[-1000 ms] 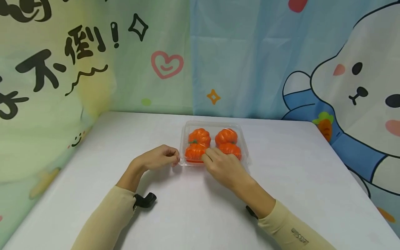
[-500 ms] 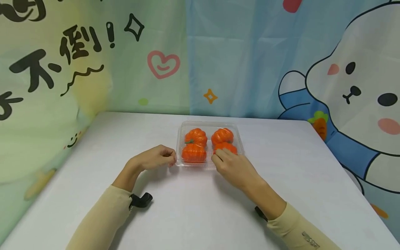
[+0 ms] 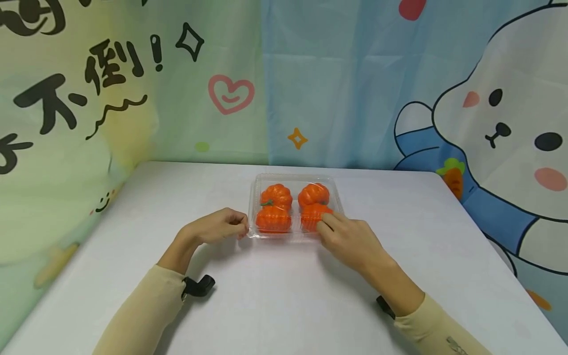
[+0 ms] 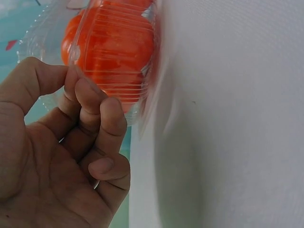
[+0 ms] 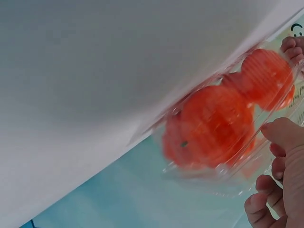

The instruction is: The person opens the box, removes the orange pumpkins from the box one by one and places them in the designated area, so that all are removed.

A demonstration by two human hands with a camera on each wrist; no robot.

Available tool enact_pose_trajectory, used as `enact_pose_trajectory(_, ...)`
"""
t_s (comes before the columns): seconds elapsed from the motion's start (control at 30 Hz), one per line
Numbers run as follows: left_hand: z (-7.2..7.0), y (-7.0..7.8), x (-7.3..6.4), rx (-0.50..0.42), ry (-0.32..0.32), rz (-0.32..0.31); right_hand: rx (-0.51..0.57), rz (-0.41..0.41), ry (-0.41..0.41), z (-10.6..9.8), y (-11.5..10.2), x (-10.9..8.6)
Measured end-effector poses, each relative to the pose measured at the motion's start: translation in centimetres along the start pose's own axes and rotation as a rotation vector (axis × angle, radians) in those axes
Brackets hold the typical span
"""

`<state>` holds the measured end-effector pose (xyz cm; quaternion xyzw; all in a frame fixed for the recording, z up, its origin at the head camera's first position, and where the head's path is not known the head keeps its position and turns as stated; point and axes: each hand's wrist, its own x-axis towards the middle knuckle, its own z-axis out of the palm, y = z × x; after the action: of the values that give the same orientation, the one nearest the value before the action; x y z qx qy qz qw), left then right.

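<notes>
On the white table sits a transparent plastic clamshell container (image 3: 295,176) with several orange toy pumpkins inside, among them a front-left pumpkin (image 3: 273,219) and a back-left pumpkin (image 3: 277,195) with a green stem. My left hand (image 3: 217,226) pinches the container's front-left corner between thumb and index finger, as the left wrist view shows. At the front-right part of the rim, my right hand (image 3: 352,242) pinches the edge with its thumb on top; its other fingers (image 5: 266,185) curl loosely. It partly hides the front-right pumpkin (image 3: 312,217).
The white table (image 3: 275,301) stretches around the container. Behind it hangs a printed cloth backdrop (image 3: 337,98). A black wrist mount (image 3: 199,286) sits at the left cuff and another black mount (image 3: 385,306) at the right.
My right hand has slid rightward along the container's front rim, from near its middle toward the front-right corner. My left hand keeps its place at the left corner.
</notes>
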<state>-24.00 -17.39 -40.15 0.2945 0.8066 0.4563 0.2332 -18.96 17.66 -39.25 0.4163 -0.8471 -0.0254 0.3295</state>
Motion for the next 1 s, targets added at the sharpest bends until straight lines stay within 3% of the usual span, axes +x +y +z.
enact_pose_trajectory(0.27, -0.1, -0.3, -0.2, 0.02, -0.006, 0.006, -0.034, -0.04, 0.021, -0.2, 1.2, -1.5)
enact_pose_trajectory(0.53, 0.1, -0.3, -0.2, 0.017, 0.047, -0.048, -0.037, -0.079, 0.067, -0.1, 1.4, -1.8)
enact_pose_trajectory(1.0, 0.9, 0.3, 0.1, 0.0, 0.089, -0.038, 0.006, -0.095, 0.135, 0.7, 3.1, -2.7)
